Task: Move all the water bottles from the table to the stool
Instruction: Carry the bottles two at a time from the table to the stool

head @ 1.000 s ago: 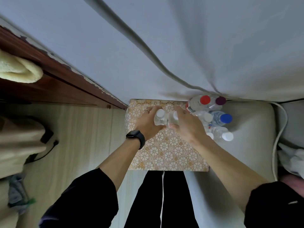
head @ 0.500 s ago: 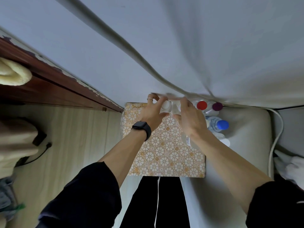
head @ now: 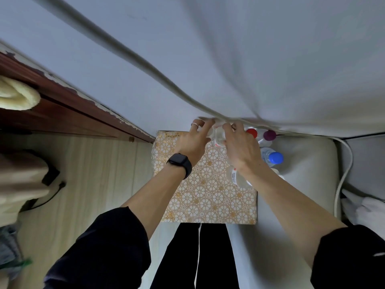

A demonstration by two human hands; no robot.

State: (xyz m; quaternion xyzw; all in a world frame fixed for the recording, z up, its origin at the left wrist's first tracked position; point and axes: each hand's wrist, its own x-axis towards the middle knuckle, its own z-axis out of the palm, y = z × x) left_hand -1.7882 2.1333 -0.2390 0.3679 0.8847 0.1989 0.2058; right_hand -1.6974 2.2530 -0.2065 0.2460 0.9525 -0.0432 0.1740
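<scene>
**Head cam: both grips clamped on bottles at the stool's twelve o'clock edge**

Both hands are in. The left grip (head: 193,142) and the right grip (head: 239,151) are curled tight around the held bottles (head: 217,138), pinned between them at twelve o'clock on the patterned stool (head: 208,201). Blur hides whether that's one bottle or two. Another clear bottle (head: 237,176) stands under the right wrist, at three o'clock on the pattern.

Now the line-up that matters. The red-capped bottle (head: 251,132), purple-capped bottle (head: 269,134) and blue-capped bottle (head: 275,157) wait on the grey bench (head: 308,174). They fan from one to three o'clock off the right grip, long axes upright with caps toward the camera. The right grip is just beside them, so I'd call them its job. The left would have to cross over.
</scene>
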